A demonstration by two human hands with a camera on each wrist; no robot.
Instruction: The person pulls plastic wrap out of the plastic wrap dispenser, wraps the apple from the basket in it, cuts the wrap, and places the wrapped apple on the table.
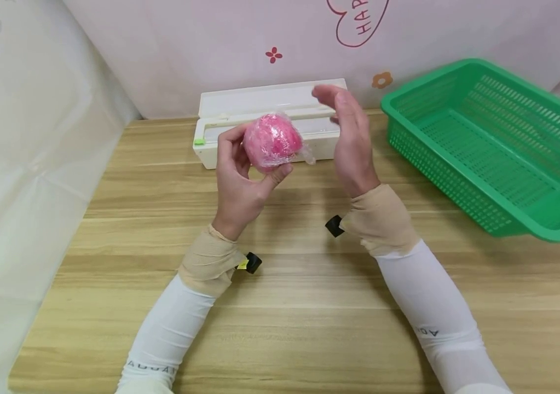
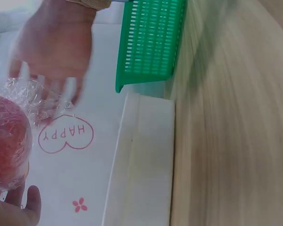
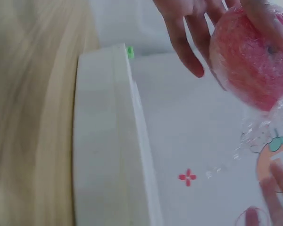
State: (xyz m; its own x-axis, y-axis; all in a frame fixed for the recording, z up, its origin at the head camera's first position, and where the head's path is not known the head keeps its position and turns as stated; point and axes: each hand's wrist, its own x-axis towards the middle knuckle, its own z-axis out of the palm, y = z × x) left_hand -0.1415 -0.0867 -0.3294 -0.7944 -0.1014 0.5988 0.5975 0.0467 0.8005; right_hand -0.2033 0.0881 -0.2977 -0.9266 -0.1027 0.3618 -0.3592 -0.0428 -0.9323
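Note:
In the head view my left hand (image 1: 240,191) holds a pinkish-red apple (image 1: 272,141) wrapped in clear cling film, with its thumb at the near side and its fingers round the left. A loose twist of film (image 1: 308,154) sticks out to the right of the apple. To the right of that twist my right hand (image 1: 352,139) is raised, with its fingers extended and nothing gripped. The left wrist view shows the right hand (image 2: 56,47) blurred, its fingers overlapping the crinkled film (image 2: 30,96). Behind both hands stands a long white cling film dispenser (image 1: 211,158), lid up.
A green perforated basket (image 1: 444,175) stands on the right of the wooden table (image 1: 280,323). The dispenser carries a bright green piece (image 1: 199,142) at its left end. A printed white cloth (image 1: 230,49) hangs at the back.

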